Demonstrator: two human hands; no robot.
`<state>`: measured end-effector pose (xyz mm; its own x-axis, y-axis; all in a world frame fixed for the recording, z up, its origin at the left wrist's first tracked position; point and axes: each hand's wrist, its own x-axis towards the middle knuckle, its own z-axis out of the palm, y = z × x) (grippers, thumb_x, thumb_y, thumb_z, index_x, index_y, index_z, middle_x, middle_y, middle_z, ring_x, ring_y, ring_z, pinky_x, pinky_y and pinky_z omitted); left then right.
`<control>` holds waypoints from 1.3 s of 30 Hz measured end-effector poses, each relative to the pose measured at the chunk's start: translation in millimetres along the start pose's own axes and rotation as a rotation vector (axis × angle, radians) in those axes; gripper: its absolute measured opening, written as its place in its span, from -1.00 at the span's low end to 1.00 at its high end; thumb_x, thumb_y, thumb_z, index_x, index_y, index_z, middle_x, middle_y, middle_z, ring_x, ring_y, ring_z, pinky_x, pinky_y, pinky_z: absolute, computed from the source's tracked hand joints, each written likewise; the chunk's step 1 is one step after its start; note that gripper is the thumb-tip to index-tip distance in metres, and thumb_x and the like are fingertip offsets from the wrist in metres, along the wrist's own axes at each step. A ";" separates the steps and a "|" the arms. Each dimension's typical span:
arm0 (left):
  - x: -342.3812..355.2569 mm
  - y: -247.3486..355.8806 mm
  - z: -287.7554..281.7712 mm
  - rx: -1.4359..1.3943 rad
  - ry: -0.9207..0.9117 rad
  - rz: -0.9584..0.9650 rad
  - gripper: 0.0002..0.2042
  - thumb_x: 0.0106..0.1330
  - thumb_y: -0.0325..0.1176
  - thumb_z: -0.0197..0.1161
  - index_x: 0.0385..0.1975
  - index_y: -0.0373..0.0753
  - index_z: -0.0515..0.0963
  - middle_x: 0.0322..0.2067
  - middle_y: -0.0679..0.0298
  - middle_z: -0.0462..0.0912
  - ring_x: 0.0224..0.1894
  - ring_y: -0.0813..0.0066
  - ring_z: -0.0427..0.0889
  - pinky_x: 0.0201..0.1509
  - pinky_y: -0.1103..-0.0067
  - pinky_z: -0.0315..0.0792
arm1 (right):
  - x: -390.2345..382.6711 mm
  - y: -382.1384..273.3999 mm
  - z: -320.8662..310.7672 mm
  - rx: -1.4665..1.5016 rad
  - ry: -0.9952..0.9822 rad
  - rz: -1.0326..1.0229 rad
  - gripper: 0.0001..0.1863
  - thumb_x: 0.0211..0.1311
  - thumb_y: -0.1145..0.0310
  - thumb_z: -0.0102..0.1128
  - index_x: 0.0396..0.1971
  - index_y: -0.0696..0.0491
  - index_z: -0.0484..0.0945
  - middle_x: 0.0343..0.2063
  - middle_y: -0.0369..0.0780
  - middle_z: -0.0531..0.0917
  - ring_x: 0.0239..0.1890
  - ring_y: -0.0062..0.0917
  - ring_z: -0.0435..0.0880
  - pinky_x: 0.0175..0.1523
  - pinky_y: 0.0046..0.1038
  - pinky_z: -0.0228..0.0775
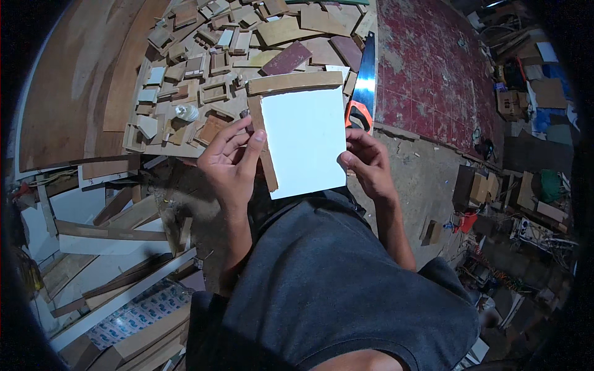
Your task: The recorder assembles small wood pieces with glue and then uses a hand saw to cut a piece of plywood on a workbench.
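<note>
A white rectangular board [304, 139] with light wooden strips [294, 81] along its top and left edges is held upright in both hands. My left hand [230, 157] is closed on its left side, thumb on the vertical strip and a small dark piece by the fingers. My right hand [370, 166] grips the right edge with the thumb at the front. Just behind the board, a handsaw [363, 80] with an orange and black handle lies at the bench's edge.
The bench ahead holds several small wooden frames [216, 92], offcuts and a white bottle [186, 112]. Large plywood sheets [68, 80] are at left, a worn red panel [433, 68] at right. Scrap boards [111, 235] pile up at lower left; clutter [532, 198] crowds the far right.
</note>
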<state>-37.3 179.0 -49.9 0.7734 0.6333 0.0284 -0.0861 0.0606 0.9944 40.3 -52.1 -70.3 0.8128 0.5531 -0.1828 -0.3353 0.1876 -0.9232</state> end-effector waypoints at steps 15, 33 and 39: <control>-0.2 -6.9 3.9 0.005 -0.015 -0.032 -0.70 0.19 -0.56 0.34 -0.10 -0.56 0.54 -0.33 0.00 0.68 -0.30 0.50 0.67 -0.19 0.69 0.56 | -1.1 -3.2 -6.3 -0.013 -0.008 0.030 -0.69 0.22 0.50 0.23 -0.04 0.21 0.48 -0.35 -0.29 0.61 -0.38 -0.73 0.52 -0.32 -0.65 0.36; 0.0 -15.9 6.6 -0.032 -0.020 -0.082 -0.66 0.17 -0.60 0.34 -0.06 -0.57 0.50 -0.33 0.01 0.68 -0.31 0.53 0.66 -0.19 0.69 0.55 | -1.4 -2.3 -11.1 0.007 -0.018 0.040 -0.66 0.22 0.56 0.19 0.01 0.21 0.45 -0.32 -0.28 0.62 -0.34 -0.71 0.54 -0.24 -0.63 0.41; 0.3 -18.8 5.0 -0.134 -0.032 -0.195 -0.65 0.17 -0.60 0.31 -0.05 -0.53 0.45 -0.32 0.08 0.67 -0.31 0.59 0.63 -0.20 0.72 0.48 | -1.0 -1.6 -12.8 0.030 -0.035 0.008 -0.67 0.22 0.56 0.20 -0.01 0.24 0.46 -0.33 -0.27 0.62 -0.35 -0.70 0.54 -0.26 -0.63 0.39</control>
<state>-32.3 174.2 -68.1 0.8029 0.5749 -0.1575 -0.0141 0.2825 0.9592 46.1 -63.4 -73.0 0.7927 0.5831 -0.1778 -0.3567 0.2071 -0.9110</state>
